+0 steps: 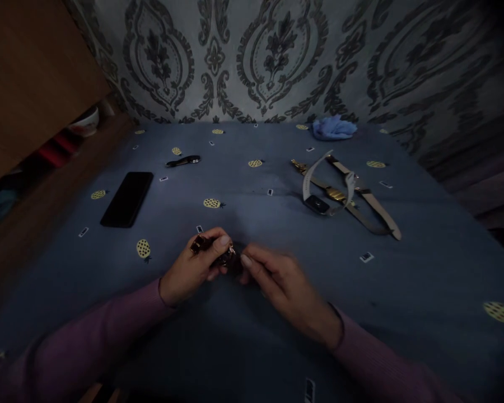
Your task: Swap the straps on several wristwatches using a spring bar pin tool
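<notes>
My left hand is closed around a dark, shiny wristwatch, whose links stick out behind the thumb. Most of the watch is covered by the fingers. At the right end of it, my right hand has thumb and index finger pinched together. Whatever sits in that pinch is too small and dark to make out. Both hands are just above the blue patterned tablecloth, near the middle of the table.
To the right lie a white-strapped smartwatch, a gold watch and a pale strap watch. A crumpled blue cloth rests by the wall. On the left are a black phone and a folding knife-like tool.
</notes>
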`<state>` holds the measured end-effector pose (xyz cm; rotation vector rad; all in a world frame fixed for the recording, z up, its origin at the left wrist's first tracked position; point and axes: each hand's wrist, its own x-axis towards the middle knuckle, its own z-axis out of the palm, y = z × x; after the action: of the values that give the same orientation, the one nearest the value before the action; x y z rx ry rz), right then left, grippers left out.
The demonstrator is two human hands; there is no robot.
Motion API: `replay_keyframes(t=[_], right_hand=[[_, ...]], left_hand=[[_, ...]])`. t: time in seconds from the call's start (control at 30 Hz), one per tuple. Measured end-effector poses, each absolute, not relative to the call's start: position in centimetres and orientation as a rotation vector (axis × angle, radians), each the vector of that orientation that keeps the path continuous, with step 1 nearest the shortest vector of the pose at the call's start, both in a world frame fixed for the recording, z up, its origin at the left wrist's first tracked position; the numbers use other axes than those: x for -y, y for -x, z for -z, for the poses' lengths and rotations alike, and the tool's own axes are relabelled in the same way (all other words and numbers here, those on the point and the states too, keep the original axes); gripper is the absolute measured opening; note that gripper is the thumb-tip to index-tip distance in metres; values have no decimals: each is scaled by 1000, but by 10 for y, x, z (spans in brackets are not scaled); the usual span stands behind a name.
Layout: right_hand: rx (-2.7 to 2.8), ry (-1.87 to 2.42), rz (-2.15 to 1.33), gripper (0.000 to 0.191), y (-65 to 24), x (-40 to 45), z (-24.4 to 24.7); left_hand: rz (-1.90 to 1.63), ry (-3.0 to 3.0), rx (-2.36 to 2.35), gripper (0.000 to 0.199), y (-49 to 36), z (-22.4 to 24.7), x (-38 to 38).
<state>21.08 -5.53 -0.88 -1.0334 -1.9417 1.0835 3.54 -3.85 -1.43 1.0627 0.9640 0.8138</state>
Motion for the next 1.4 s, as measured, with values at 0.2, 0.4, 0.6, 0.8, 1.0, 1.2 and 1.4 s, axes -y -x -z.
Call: replay_keyframes(t=[0.2,0.4,0.6,0.8,1.0,1.2,1.4], right_hand=[[1958,990,-1119,32,-212,52,8],[2007,976,-1137,36,-215,51,6],[2042,984,-1143,34,-215,50,4],[2050,997,-1151,34,-215,48,4],[2055,998,-1158,34,-216,48,3],[1867,983,-1400,40,-218,46,10],[1786,964,-1521,42,-218,44,13]], left_hand=[[-816,-940,-961,48,-39,9,38],[-803,-895,-956,51,-39,8,38],[-799,-900,-937,45,-38,10,38],[-789,-906,-945,45,-38,11,37],[-794,-889,-936,47,-39,11,37],[-776,-881,-923,47,-38,8,37],[-765,-851,-920,41,-39,8,36]])
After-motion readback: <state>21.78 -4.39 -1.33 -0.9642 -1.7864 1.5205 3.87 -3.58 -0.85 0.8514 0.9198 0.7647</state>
